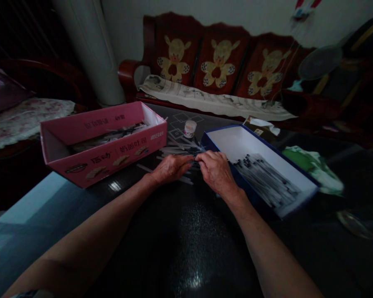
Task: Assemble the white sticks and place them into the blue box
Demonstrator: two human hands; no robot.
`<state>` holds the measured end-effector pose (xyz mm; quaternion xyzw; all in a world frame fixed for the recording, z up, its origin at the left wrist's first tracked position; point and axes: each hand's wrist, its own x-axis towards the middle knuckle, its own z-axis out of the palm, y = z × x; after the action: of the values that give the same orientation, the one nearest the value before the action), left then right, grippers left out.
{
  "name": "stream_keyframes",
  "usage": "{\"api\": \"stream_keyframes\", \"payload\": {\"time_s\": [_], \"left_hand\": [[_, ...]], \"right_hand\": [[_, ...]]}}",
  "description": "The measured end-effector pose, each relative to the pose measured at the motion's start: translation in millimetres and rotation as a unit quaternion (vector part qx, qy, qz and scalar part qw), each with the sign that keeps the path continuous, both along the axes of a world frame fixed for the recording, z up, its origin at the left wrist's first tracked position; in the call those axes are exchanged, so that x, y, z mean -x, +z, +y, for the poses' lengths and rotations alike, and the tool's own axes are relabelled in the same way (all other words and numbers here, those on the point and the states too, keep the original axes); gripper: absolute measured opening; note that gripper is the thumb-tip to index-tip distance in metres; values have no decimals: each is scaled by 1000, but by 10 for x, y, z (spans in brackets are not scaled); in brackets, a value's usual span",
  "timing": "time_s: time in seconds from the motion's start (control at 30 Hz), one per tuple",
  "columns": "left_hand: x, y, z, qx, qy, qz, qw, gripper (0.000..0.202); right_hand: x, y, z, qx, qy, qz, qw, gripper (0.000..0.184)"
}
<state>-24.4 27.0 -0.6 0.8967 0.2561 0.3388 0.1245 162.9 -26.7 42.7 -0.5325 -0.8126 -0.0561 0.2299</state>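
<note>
My left hand [173, 169] and my right hand [215, 170] meet over the dark table, fingertips pinched close together. Something thin and dark shows between them, too small and dim to name. Under and behind the fingers lies a loose heap of thin pale strips [174, 150], some with dark parts. To the left stands a pink cardboard box [127, 154] with more thin pieces inside. Close by my right hand, a blue-edged white box [226, 142] holds many slim, clear pieces with dark ends [265, 178], laid side by side.
A small round tub [190, 128] stands behind the heap. Right of the blue-edged box lies a green and white plastic bag [313, 167]. Beyond the glossy table [186, 240] is a wooden sofa [202, 62] with bear-patterned backs, and a fan [320, 62] at the right.
</note>
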Motion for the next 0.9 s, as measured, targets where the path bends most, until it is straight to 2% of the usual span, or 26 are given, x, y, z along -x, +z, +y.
{"api": "stream_keyframes", "payload": {"time_s": [0.13,0.23,0.33,0.53,0.67,0.73,0.9], "left_hand": [[-2,7,-5,-12,7,29,999,28],[1,30,-27,-23,39,55,997,28],[-7,47,-57,-33,77,39,996,29],[-86,60,-44,-64,118,-5,991,26],[-110,94,60,-63,123,15,990,27],[-111,104,104,-64,113,39,991,29],[-149,39,88,-133,133,67,980,30]], "right_hand": [[-4,-16,8,-28,13,-11,999,15],[19,-59,14,-43,11,-7,999,12],[49,-112,14,-54,-11,12,998,12],[4,-148,56,-100,-73,73,990,27],[-97,-159,125,-72,-57,125,988,20],[-131,-184,149,-53,-47,125,990,23],[-82,-264,159,-42,14,137,990,29]]}}
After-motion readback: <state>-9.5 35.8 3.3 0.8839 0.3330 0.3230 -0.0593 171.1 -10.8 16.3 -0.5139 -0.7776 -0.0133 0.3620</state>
